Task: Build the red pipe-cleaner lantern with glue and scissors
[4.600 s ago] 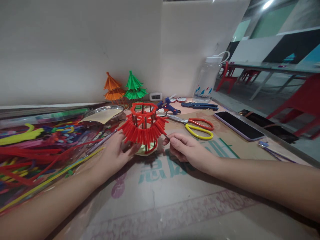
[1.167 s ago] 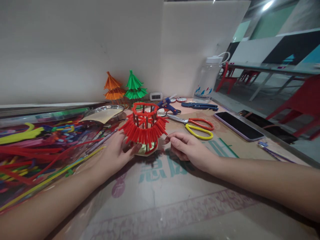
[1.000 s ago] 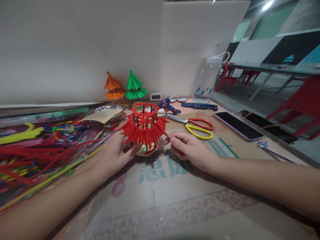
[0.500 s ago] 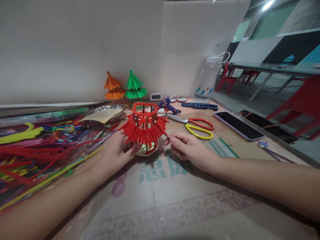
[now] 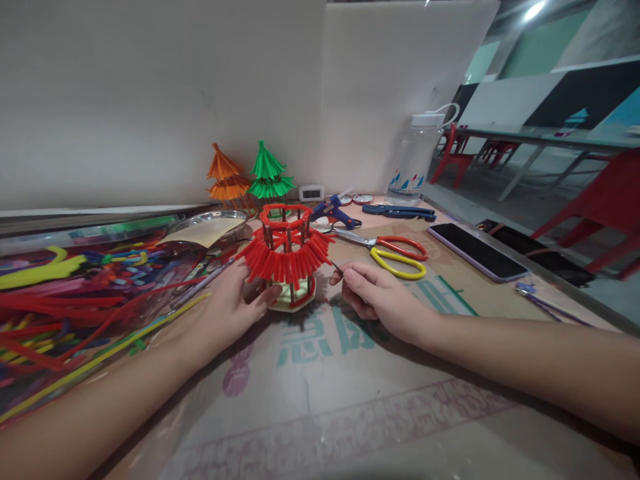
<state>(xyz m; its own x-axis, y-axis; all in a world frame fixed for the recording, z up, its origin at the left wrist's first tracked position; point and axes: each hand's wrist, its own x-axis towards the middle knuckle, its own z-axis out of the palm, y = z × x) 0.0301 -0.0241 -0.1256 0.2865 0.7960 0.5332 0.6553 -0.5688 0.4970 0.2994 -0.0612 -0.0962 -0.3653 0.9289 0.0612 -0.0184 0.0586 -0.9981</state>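
A small pavilion model [image 5: 287, 263] of red and brown pipe cleaners stands upright on the table, with a fringed red roof and an open red ring on top. Its pale base plate [image 5: 290, 303] shows below the brown posts. At its left side, my left hand [image 5: 240, 293] is closed on the lower part, thumb on the near side; the other fingers are partly hidden behind the roof. My right hand [image 5: 367, 290] pinches a thin dark pointed piece [image 5: 337, 268] just right of the roof's fringe. Whether its tip touches the fringe I cannot tell.
Loose pipe cleaners [image 5: 45, 327] fill the left side, near a metal tray [image 5: 240, 220]. Orange [image 5: 225, 173] and green [image 5: 270, 170] pipe-cleaner towers stand behind. Further right lie a glue gun [image 5: 335, 211], scissors [image 5: 400, 257], blue pliers [image 5: 400, 212] and a phone [image 5: 477, 252]; a water bottle [image 5: 413, 160] stands at the back.
The pavilion model has shifted or tilted very slightly to the left. The thin dark piece in my right hand has changed angle a little. Both hands keep nearly the same place.
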